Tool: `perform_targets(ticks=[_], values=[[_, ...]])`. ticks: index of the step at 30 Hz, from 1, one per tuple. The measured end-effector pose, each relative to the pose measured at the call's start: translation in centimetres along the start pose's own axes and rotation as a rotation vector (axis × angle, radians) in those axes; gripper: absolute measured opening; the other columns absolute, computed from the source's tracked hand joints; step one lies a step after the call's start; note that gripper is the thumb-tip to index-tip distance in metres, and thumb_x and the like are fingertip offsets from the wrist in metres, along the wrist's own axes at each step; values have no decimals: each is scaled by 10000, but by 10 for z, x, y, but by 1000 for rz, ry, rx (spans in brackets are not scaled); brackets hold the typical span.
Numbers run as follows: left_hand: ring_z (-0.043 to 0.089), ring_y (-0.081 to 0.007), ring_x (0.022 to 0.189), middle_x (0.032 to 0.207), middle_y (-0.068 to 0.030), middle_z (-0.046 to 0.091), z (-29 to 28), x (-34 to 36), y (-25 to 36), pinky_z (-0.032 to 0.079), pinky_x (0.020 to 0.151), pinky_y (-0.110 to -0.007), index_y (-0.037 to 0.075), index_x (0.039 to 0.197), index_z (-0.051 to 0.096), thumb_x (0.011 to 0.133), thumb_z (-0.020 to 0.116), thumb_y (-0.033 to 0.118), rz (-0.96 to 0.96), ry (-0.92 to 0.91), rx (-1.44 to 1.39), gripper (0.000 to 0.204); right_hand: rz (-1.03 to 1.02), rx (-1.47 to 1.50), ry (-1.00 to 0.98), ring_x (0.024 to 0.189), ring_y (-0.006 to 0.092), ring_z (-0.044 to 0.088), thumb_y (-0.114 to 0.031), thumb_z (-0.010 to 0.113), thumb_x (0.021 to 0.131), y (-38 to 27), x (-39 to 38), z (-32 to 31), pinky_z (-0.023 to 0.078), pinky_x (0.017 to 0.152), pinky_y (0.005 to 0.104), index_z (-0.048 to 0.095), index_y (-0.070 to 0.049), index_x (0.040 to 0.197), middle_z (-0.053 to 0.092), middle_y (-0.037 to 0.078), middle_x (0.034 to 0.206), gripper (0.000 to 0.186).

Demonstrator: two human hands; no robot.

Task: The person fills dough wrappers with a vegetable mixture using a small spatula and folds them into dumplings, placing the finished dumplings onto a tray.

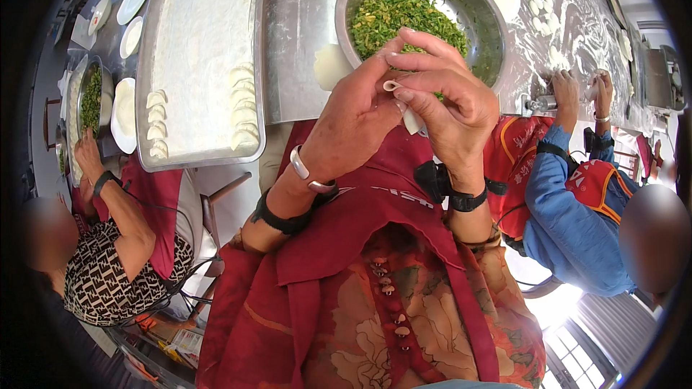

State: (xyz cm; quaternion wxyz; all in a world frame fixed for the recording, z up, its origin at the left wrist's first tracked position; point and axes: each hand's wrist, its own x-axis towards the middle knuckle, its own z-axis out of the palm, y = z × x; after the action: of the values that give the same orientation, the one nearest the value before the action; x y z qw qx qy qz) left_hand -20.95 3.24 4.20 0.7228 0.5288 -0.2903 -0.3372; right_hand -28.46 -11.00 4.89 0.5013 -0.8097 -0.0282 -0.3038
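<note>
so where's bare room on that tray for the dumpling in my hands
The tray's floured middle is bare, bordered by a dumpling column on its left and another on its right; the top half is open too. The strip between tray and bowl holds only a wrapper. It is crowded where both hands pinch the dumpling.

Both forearms raised from below, left hand [353, 119] and right hand [450, 101] meeting in front, fingertips [395, 86] pinched together, wrists bent inward
</note>
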Motion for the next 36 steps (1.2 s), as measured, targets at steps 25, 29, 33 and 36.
perform_targets(ticks=[25,29,33,36], values=[[612,-100,953,1083,-92,671,-3,-8,0,501,821,-255,1,1480,361,931,557,-29,-58,-67,108,584,120,24,-99,1300,323,532,-22,778,717,-14,6,-8,487,976,386,752,-40,936,696,116,1201,221],[609,-89,957,1092,-94,677,1,-11,1,506,802,-252,-7,1444,398,926,572,-24,-21,-3,104,547,110,110,-63,1282,322,548,-25,781,716,-10,3,-5,482,981,390,749,-29,882,712,115,1154,169],[603,-76,967,1064,-86,684,-2,-13,11,510,795,-248,-13,1393,441,923,577,-27,-30,-12,98,489,128,187,-6,1235,331,584,-38,791,714,-10,0,3,473,1001,411,740,-15,816,734,128,1057,116],[602,-69,953,1050,-76,684,4,-14,10,510,777,-246,-23,1351,478,923,581,-27,8,45,0,440,70,151,-3,1239,342,583,-52,794,726,-11,-1,3,458,1022,431,739,-10,807,739,136,1031,106]])
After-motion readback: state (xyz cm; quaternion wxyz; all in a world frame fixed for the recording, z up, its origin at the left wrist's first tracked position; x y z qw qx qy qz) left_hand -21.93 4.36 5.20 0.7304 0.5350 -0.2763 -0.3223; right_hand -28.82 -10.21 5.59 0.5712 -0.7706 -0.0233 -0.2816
